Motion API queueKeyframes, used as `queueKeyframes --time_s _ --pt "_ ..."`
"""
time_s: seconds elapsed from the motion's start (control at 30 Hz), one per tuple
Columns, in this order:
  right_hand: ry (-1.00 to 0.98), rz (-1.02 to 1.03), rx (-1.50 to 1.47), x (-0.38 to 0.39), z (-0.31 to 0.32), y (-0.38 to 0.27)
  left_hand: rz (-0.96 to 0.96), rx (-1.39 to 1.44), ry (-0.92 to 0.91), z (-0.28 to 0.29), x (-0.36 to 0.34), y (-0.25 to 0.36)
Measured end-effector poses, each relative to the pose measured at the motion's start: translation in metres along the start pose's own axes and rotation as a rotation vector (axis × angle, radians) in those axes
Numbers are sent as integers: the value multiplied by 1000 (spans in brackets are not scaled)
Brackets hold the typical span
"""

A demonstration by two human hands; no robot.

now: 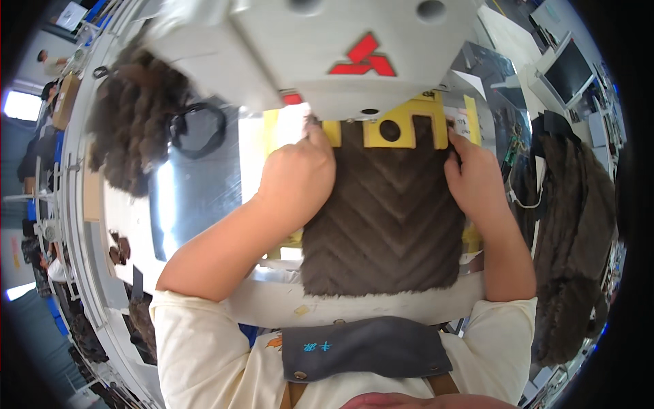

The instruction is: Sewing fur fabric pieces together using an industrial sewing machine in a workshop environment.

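Fur panel (385, 225), dark brown, chevron-patterned, ragged along its near edge: spread flat between the two hands, its far end set at the yellow frame. Yellow frame (428, 109), notched, pierced by a round dark hole: placed level with the fingertips of both hands, its far edge partly covered from above.

Left hand (298, 170): held well apart from the right, fingers curled, fingertips placed at the frame's left end; whether anything is pinched cannot be told. Right hand (473, 174): thumb and forefinger bent at the frame's right end; whether the edge is gripped cannot be told.

Machine head (259, 54), white, marked with a red emblem: mounted beyond and above both hands. Metal plate (194, 204), shiny: laid to the left of the left hand. Black coil (216, 129): set on that plate, beyond the left forearm. Fur bundle (133, 109), brown: heaped farther left of the left hand. Fur pieces (572, 245), dark brown: hung or piled to the right of the right hand. Monitor (571, 71), dark-screened: stationed beyond the right hand, farther right.
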State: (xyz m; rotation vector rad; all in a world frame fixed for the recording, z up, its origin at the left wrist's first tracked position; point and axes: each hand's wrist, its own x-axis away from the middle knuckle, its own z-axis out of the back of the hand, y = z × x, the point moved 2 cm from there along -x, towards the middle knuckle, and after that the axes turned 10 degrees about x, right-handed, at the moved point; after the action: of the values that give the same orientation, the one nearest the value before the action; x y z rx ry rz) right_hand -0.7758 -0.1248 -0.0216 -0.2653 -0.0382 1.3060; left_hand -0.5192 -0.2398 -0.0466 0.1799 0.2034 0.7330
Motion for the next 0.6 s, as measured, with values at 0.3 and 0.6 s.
queueKeyframes --time_s 0.3,0.6 --pt "22 6 16 1 -2 6 -31 -79 13 0 -1 5" --pt "1 -13 53 1 0 5 -45 -90 -36 4 -1 6"
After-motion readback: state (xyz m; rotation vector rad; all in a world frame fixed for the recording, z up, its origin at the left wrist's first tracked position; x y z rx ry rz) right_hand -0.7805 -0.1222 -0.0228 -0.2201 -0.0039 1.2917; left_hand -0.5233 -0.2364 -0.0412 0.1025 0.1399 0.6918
